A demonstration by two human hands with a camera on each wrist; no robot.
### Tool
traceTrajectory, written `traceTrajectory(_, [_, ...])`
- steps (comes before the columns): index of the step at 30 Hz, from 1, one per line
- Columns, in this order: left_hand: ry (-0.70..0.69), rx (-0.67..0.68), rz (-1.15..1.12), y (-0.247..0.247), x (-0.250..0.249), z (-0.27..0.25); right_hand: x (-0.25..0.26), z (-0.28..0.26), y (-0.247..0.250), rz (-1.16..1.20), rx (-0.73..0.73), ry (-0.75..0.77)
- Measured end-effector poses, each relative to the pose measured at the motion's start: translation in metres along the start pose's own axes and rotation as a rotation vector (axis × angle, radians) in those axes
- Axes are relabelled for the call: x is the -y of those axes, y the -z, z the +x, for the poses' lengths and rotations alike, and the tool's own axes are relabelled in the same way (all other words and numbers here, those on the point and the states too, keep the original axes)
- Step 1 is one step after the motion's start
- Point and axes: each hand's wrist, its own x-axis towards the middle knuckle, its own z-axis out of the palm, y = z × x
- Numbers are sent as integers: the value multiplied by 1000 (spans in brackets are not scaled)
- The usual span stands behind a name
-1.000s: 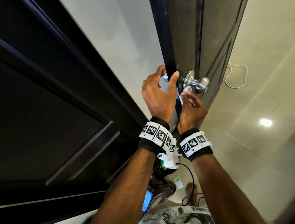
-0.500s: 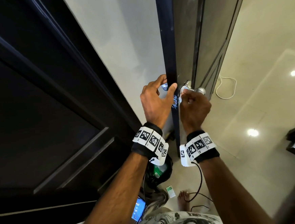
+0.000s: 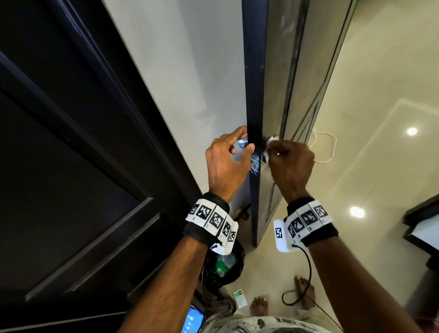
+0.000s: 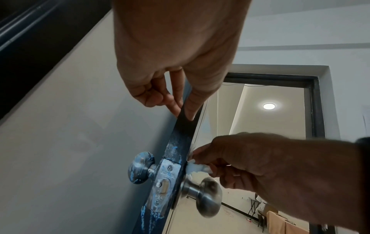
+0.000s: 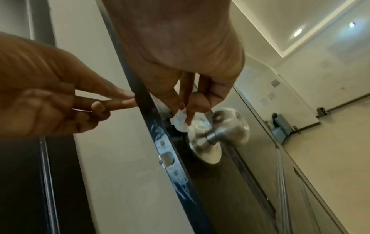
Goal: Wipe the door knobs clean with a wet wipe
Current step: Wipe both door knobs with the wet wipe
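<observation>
A dark door [image 3: 255, 84] stands ajar, edge toward me. My left hand [image 3: 228, 160] rests straight fingertips [image 5: 128, 99] and the thumb on that edge, above a blue paint-smeared knob [image 4: 140, 167]. My right hand [image 3: 289, 161] pinches a crumpled white wet wipe [image 5: 180, 121] between thumb and fingers. It presses the wipe against the top of the round base plate behind the silver knob [image 5: 232, 126]. From the left wrist, the wipe [image 4: 197, 168] sits just above the silver knob [image 4: 208, 199]. In the head view the right hand hides that knob.
A metal latch plate [image 5: 166, 158] with blue paint streaks sits in the door edge. A white wall [image 3: 192, 63] and a dark door panel [image 3: 54, 153] lie left. On the floor are a white cable [image 3: 324, 147], a black bin [image 3: 225, 268] and my bare feet [image 3: 259, 305].
My right hand has risen from beside the silver knob to above it and now covers it in the head view. The left hand stays on the door edge.
</observation>
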Motion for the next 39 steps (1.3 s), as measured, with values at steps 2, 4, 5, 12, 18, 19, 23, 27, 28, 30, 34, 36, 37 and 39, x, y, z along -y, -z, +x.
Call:
traceTrajectory(2, [-1, -4, -2, 0, 0, 0, -1, 5, -1, 17, 1, -2])
traceTrajectory(4, [-1, 0, 7, 0, 0, 0, 0, 23, 2, 8, 13, -12])
traceTrajectory(5, [-3, 3, 15, 1, 0, 0, 1, 35, 4, 1, 25, -26])
traceTrajectory(12, [-13, -4, 35, 3, 2, 2, -16, 66, 10, 61, 176, -22])
traceTrajectory(18, [33, -17, 16, 1, 1, 0, -32, 78, 10, 110, 267, 40])
traceTrajectory(19, [39, -20, 19, 1, 0, 0, -36, 86, 10, 124, 284, 39])
traceTrajectory(23, [50, -44, 23, 1, -4, 0, -51, 102, 7, 231, 381, 63])
traceTrajectory(27, [83, -60, 35, 1, -7, 0, -69, 107, 0, 380, 442, 118])
traceTrajectory(28, [87, -63, 37, 1, -8, 0, -74, 108, -3, 417, 442, 122])
traceTrajectory(30, [100, -66, 42, 2, -8, 1, -87, 109, -12, 477, 447, 101])
traceTrajectory(34, [116, -71, 54, 2, -10, 1, -113, 100, -28, 660, 481, -35])
traceTrajectory(36, [112, -74, 64, 3, -10, 0, -124, 88, -36, 685, 459, -34])
traceTrajectory(37, [112, -74, 70, 3, -10, 0, -129, 82, -39, 659, 464, -15])
traceTrajectory(39, [116, -69, 73, 3, -10, -1, -135, 75, -43, 582, 508, 11])
